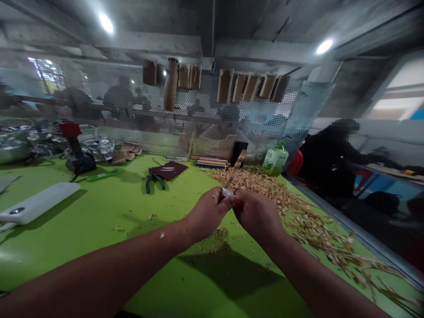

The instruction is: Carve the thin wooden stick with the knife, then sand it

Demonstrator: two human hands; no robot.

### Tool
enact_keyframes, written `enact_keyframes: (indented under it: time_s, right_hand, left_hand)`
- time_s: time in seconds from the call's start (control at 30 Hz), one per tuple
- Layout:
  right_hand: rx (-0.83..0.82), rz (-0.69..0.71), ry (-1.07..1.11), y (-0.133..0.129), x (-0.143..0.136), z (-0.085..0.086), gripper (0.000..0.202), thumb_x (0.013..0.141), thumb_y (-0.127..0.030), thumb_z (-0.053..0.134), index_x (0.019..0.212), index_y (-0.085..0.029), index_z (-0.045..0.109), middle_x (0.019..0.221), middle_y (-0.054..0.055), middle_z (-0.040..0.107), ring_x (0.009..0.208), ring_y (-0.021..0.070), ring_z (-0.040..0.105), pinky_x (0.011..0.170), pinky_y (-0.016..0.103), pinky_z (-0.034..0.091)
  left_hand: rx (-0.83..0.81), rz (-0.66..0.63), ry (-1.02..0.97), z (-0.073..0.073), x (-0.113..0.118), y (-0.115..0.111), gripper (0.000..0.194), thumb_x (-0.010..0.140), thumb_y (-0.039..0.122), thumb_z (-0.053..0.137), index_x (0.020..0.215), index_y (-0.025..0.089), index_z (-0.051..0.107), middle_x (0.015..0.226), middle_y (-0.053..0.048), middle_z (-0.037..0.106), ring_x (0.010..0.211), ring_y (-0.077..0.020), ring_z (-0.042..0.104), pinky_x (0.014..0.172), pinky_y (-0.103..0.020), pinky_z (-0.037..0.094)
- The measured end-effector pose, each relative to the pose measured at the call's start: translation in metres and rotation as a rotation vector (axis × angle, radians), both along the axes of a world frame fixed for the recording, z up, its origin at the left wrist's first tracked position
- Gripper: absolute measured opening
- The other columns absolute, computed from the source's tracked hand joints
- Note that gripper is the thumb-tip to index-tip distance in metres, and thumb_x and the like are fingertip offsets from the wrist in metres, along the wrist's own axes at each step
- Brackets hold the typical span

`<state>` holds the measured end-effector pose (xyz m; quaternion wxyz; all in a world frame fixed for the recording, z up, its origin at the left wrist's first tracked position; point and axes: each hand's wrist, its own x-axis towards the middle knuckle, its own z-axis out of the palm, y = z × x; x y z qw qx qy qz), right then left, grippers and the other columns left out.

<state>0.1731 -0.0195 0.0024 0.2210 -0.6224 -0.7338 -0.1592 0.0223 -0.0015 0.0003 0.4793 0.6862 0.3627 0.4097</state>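
Observation:
My left hand (207, 211) is closed around the lower end of a narrow strip of bamboo or wood (234, 171), which slants up and away. Close against it, my right hand (257, 213) is closed on a small red-handled tool (239, 202), mostly hidden by the fingers. Something silvery white (227, 192) shows between the two hands, too small to name for sure. Both hands are above the green tabletop (132, 260). Thin shavings (261, 183) are heaped behind and to the right of them, and small chips lie below.
Pliers (155, 182) and a dark red sheet (171, 170) lie left of my hands. Farther left are a green cutter (105, 175), a white elongated device (43, 203) and a cordless drill (77, 152). A green-labelled bottle (275, 160) stands at the back; a person (331, 152) sits right.

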Motion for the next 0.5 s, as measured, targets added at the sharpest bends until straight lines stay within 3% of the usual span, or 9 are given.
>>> enact_keyframes:
  time_s: [0.17, 0.3, 0.4, 0.5]
  right_hand:
    - [0.003, 0.060, 0.144, 0.009, 0.006, -0.002, 0.010, 0.076, -0.027, 0.048, 0.069, -0.021, 0.053, 0.060, 0.001, 0.055, 0.053, 0.0148, 0.043, 0.051, 0.026, 0.020]
    - [0.068, 0.056, 0.478, 0.025, 0.017, -0.002, 0.012, 0.072, -0.026, 0.049, 0.078, -0.020, 0.058, 0.061, -0.001, 0.053, 0.055, 0.0145, 0.045, 0.053, 0.025, 0.028]
    - [0.079, 0.059, 0.611, 0.033, 0.021, 0.000, 0.016, 0.070, -0.028, 0.050, 0.080, -0.020, 0.059, 0.060, -0.003, 0.051, 0.055, 0.0140, 0.044, 0.053, 0.025, 0.031]
    - [0.047, 0.063, 0.613, 0.032, 0.019, 0.000, 0.016, 0.070, -0.027, 0.050, 0.081, -0.020, 0.059, 0.060, -0.003, 0.051, 0.056, 0.0141, 0.044, 0.054, 0.026, 0.030]
  left_hand:
    - [-0.347, -0.303, -0.345, 0.003, -0.008, 0.009, 0.035, 0.076, 0.034, 0.071, 0.086, 0.022, 0.040, 0.059, 0.010, 0.036, 0.044, -0.0042, 0.025, 0.040, -0.016, 0.020]
    - [-0.551, -0.506, -0.558, 0.008, -0.019, 0.018, 0.029, 0.075, 0.017, 0.063, 0.095, 0.021, 0.043, 0.063, 0.009, 0.035, 0.043, -0.0029, 0.024, 0.038, -0.014, 0.015]
    - [-0.589, -0.579, -0.597, 0.012, -0.023, 0.020, 0.013, 0.083, 0.020, 0.052, 0.095, 0.019, 0.047, 0.068, 0.006, 0.041, 0.041, -0.0028, 0.023, 0.035, -0.014, 0.015]
    - [-0.566, -0.589, -0.587, 0.013, -0.023, 0.019, 0.013, 0.088, 0.023, 0.046, 0.098, 0.018, 0.051, 0.075, 0.004, 0.045, 0.042, -0.0023, 0.026, 0.035, -0.014, 0.018]
